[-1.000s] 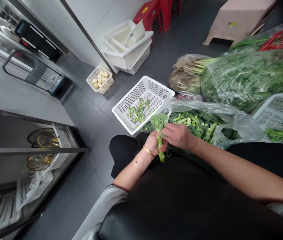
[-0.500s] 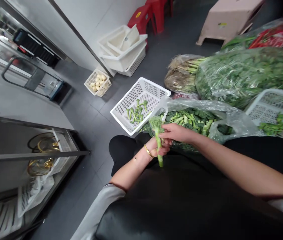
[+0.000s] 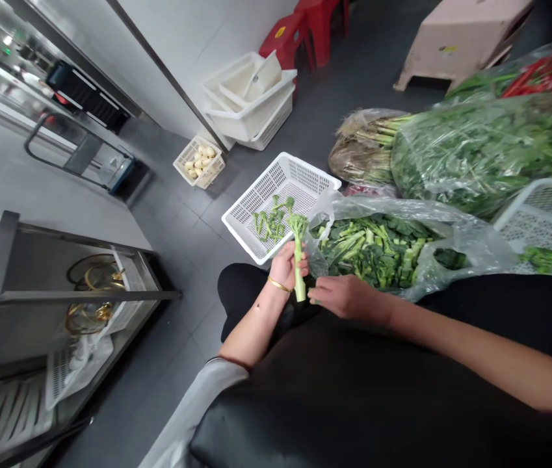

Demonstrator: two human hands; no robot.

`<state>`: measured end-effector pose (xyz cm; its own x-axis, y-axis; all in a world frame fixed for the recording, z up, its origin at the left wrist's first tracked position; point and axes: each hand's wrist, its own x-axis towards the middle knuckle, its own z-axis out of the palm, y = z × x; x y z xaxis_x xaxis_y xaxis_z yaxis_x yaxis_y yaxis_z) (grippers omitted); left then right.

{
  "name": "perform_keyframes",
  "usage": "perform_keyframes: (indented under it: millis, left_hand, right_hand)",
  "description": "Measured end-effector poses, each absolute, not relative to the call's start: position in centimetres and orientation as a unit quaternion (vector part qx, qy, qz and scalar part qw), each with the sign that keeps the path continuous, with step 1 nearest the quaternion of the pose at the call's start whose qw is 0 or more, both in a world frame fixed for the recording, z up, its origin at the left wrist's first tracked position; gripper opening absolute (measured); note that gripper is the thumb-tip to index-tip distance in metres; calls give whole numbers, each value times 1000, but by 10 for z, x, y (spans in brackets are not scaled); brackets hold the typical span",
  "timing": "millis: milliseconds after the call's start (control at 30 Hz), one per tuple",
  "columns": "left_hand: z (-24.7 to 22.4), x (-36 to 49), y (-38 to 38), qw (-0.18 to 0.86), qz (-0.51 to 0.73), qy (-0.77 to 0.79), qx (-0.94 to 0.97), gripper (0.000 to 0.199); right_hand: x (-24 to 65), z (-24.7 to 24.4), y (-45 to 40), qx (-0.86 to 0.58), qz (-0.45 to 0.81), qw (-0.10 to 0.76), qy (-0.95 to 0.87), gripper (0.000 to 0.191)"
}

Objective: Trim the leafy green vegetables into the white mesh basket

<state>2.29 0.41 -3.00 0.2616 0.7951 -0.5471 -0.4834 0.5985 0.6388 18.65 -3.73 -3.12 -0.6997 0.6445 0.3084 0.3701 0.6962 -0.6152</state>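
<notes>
Your right hand point(image 3: 346, 296) has dropped away from the green stalk point(image 3: 298, 226), leaving it in your left hand's point(image 3: 283, 266) grip alone, near the white basket point(image 3: 256, 195); whether your right grip, its fingers drawn together, pinches anything, I cannot tell

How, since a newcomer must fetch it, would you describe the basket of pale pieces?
Find the pale wall, then the stack of white tubs at its foot. On the grey floor just left of that stack sits a small cream basket. Unlike the larger white basket nearby, which holds green stalks, it contains pale, rounded pieces.
</notes>
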Motion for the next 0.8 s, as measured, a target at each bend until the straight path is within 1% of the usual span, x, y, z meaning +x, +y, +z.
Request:
perform_keyframes:
  millis: [67,133,200,267,367,467,533,600,667,733,800]
  left_hand:
    - [-21,12,8,802,392,404,200,14]
    - [-15,9,6,809,385,385,221,15]
    - [-12,14,1,808,379,382,240,15]
    - [-12,23,-5,799,374,390,262,19]
    - [-17,35,-12,759,385,435,292,26]
    - [-24,44,-19,716,412,473,306,30]
    - [-29,49,-22,702,432,473,310,32]
    - [-33,52,-22,659,474,483,329,34]
    - [-36,53,-19,586,521,513,349,35]
    - [-37,50,-15,540,532,548,354,35]
    - [-38,47,-13,525,510,572,369,33]
  right_hand:
    - [192,-28,-25,-346,365,264,-824,19]
    - [197,-24,-5,-435,489,274,-705,21]
    - [196,-17,14,-469,590,290,-589,18]
    - [192,-12,26,-471,634,308,-531,17]
    - [186,-15,32,-493,652,309,-486,30]
    - [182,-29,28,-470,732,328,-370,29]
    - [178,-38,21,-417,782,368,-281,27]
    - [171,-43,13,-375,796,425,-210,22]
    - [164,-44,5,-374,777,469,-190,20]
    - [161,-41,2,-419,724,490,-245,27]
    - [162,-37,5,-473,661,483,-325,33]
